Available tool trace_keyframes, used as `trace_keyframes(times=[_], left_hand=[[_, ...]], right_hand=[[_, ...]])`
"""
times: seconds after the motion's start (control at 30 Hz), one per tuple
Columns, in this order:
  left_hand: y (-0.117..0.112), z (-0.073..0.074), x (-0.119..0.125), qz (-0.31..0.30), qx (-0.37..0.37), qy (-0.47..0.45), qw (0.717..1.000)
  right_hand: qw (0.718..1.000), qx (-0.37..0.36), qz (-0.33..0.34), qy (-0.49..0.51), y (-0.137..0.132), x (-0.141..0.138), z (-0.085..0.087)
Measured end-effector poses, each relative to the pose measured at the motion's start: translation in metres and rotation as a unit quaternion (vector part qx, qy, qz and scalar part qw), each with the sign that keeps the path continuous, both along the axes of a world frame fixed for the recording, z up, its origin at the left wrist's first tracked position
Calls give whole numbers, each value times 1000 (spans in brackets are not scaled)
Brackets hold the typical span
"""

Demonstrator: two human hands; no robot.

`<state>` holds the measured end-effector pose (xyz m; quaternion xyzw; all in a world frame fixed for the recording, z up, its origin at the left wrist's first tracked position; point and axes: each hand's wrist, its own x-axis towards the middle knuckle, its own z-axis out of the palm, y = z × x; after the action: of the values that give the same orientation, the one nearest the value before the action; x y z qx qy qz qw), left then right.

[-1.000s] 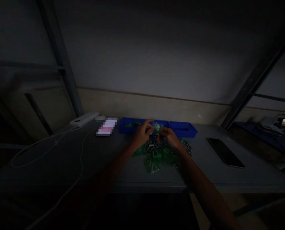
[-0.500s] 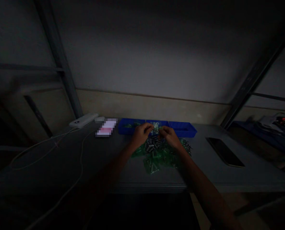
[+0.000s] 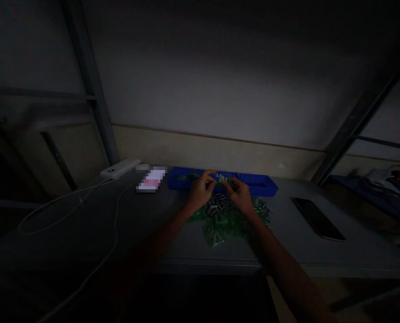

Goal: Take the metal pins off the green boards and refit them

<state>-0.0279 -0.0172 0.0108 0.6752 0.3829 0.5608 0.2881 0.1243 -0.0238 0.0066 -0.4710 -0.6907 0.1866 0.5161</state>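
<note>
A small clear, greenish plastic bag (image 3: 224, 178) with pale pieces inside is held up between my two hands, in front of the blue bin. My left hand (image 3: 201, 192) is closed at the bag's left side, thumb and fingertips pinching its edge. On the other side, my right hand (image 3: 240, 195) grips the bag between thumb and fingers. Below them lies a pile of short metal pins (image 3: 214, 207). More green plastic bags (image 3: 214, 237) with metal pieces lie in front of the pile. Longer metal pieces (image 3: 263, 210), perhaps screws, are partly behind my right wrist.
A long blue divided bin (image 3: 270, 190) stands at the back of the grey table (image 3: 146, 233), with some bags in its left part. A lit phone (image 3: 152, 179), a white power bank (image 3: 121, 168) and a cable (image 3: 115, 224) are left. A dark phone (image 3: 317, 218) lies right.
The bag between my hands has tipped flatter and moved slightly right. My left fingers have shifted along its edge. The whole view has moved a little.
</note>
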Motion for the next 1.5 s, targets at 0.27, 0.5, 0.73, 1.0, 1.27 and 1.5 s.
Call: trace_keyframes(times=[0.27,0.5,0.73,1.0,1.27,1.5], left_hand=[[4,10,-8,-132,-345,-227,901],[5,10,-14,-131,-289,-188,929],[23,21,-46,46,-120,-229,965],[29,5,-63,276,91,212,933],[18,4,-35,69,39,331,940],[15,7,-54,-159,-185,432,868]], right_hand=[[995,62,61,-53,0,2,-4],[988,109,100,-42,-3,1,-1],[997,43,63,-21,-2,4,-1],[996,-2,-7,-90,0,14,6],[986,-22,18,-167,-2,12,9],[979,-38,39,-199,0,10,5]])
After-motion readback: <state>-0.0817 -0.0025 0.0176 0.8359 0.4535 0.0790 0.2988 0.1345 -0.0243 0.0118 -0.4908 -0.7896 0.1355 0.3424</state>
